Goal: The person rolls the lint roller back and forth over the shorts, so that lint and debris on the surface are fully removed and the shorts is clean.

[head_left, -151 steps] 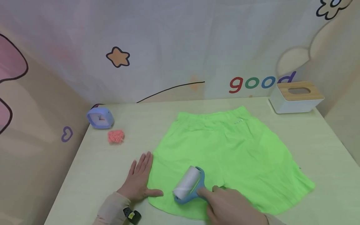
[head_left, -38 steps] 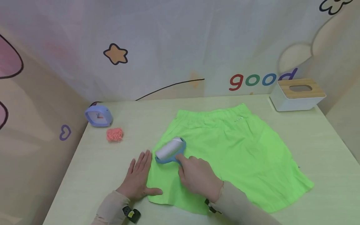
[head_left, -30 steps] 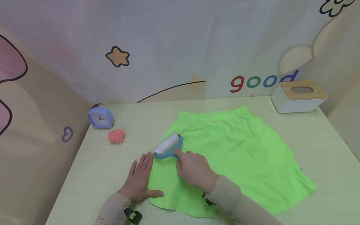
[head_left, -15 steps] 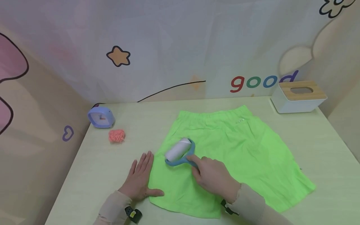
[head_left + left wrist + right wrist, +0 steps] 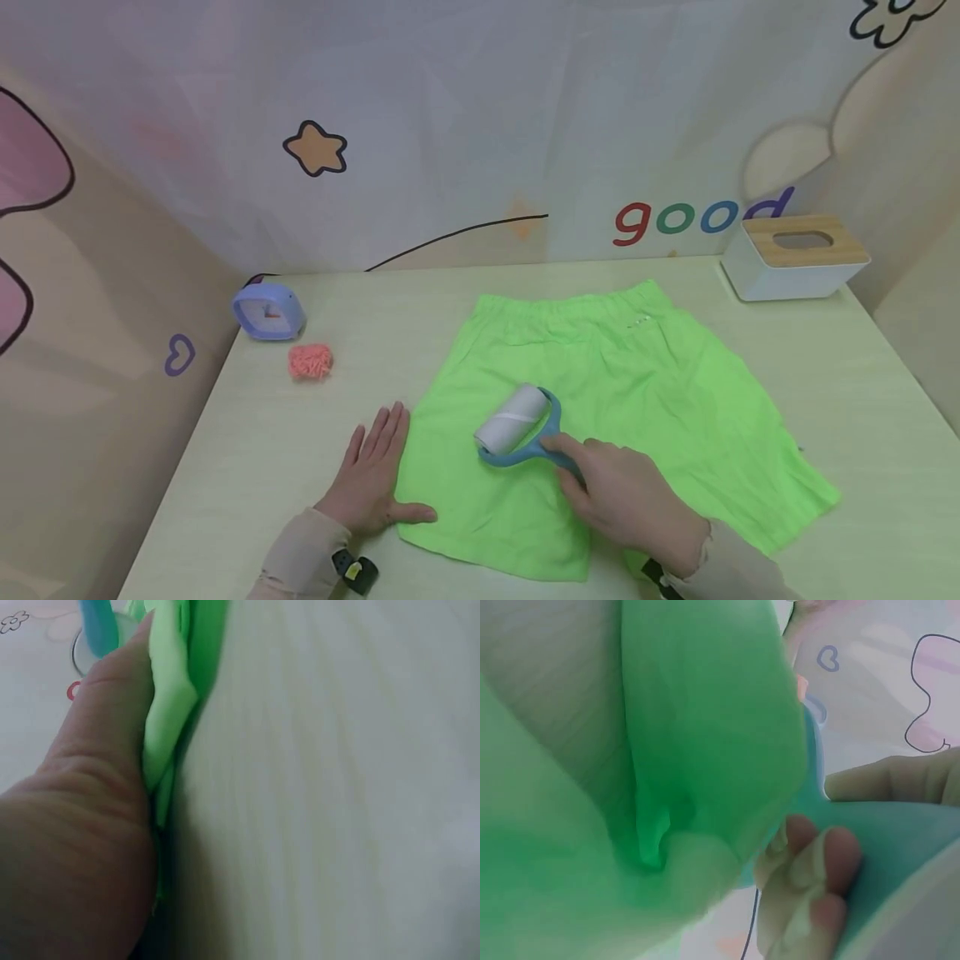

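Neon green shorts [image 5: 675,417] lie spread on the pale table, waistband toward the wall. My right hand [image 5: 630,496] grips the blue handle of a lint roller [image 5: 513,419], index finger stretched along it; the white roll lies over the left leg of the shorts. In the right wrist view, curled fingers [image 5: 817,877] wrap the handle, and green cloth fills the left side. Flat at the left edge of the shorts rests my left hand [image 5: 367,479], fingers straight and thumb on the cloth. The left wrist view shows that thumb [image 5: 97,727] against the green fabric.
A lilac clock [image 5: 268,312] stands at the back left, with a pink fuzzy bundle [image 5: 310,362] in front of it. At the back right is a white tissue box [image 5: 795,258] with a wooden lid. A printed cloth wall rises behind the table.
The lint roller went from low on the left leg up to its outer edge, then came back right and toward me in my right hand. My left hand has stayed put.
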`<state>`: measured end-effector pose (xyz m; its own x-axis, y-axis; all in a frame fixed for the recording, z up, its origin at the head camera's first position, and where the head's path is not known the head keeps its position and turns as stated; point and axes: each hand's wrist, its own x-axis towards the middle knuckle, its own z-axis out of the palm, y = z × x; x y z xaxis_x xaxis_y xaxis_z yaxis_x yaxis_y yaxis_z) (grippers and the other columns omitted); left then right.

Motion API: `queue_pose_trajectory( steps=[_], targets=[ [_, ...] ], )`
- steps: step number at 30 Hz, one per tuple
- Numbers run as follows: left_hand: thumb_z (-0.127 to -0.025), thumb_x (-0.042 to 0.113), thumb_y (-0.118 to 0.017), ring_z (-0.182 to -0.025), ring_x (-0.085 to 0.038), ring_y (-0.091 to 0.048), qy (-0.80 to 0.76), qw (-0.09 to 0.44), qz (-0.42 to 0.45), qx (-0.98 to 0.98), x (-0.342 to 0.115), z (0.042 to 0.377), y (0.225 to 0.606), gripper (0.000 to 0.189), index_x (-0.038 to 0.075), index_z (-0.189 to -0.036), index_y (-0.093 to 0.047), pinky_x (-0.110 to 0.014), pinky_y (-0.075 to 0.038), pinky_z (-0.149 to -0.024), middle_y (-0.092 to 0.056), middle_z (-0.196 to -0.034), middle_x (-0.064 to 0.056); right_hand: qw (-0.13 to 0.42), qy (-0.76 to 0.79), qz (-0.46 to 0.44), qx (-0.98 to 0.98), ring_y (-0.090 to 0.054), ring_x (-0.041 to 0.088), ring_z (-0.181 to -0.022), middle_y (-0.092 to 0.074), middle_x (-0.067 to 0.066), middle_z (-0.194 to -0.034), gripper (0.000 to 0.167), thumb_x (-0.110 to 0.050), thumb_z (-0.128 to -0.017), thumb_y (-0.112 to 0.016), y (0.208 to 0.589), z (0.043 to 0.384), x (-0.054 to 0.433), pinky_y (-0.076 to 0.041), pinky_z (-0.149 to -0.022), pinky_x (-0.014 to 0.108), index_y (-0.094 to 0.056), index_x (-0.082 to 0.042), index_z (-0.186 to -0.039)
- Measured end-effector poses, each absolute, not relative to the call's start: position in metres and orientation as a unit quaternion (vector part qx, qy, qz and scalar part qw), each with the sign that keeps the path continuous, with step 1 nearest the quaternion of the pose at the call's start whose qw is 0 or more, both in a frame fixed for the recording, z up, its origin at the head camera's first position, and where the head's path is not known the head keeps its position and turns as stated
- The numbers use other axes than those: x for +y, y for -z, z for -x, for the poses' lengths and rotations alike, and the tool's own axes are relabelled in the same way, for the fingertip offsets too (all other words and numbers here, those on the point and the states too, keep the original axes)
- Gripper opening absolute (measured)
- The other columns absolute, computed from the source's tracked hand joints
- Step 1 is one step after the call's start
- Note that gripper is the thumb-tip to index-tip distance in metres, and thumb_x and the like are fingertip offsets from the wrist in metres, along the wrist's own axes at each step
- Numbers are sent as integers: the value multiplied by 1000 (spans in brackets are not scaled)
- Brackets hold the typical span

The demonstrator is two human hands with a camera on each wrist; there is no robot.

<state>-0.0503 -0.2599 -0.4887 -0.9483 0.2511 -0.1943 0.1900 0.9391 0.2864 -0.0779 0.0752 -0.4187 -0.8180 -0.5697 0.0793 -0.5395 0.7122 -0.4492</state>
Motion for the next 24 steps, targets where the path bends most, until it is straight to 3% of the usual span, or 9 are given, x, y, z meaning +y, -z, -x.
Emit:
queue_pose_trajectory(
  steps=[8, 18, 24],
  targets=[
    [-65, 83, -60, -148, -32, 3, -136, 107, -118, 978, -258, 50, 487, 137, 0, -155, 1, -55, -2, -115, 2, -162, -14, 49, 231, 293, 926, -31, 0, -49, -41, -17, -63, 29, -18, -92, -63, 411, 69, 96, -30, -41, 20, -63, -24, -120],
    [-64, 87, -56, -148, -29, 8, -131, 115, -114, 978, -261, 52, 489, 139, 1, -154, 4, -53, 2, -116, 8, -162, -12, 103, 231, 255, 933, -30, -1, -44, -37, -17, -57, 29, -19, -91, -64, 397, 57, 120, -30, -39, 21, -64, -27, -119],
    [-64, 87, -55, -148, -29, 9, -134, 126, -112, 977, -259, 51, 488, 139, 1, -154, 5, -53, 4, -115, 9, -162, -12, 85, 226, 256, 936, -28, 0, -44, -35, -16, -56, 27, -17, -90, -64, 394, 56, 115, -27, -38, 21, -64, -24, -116]
  ],
)
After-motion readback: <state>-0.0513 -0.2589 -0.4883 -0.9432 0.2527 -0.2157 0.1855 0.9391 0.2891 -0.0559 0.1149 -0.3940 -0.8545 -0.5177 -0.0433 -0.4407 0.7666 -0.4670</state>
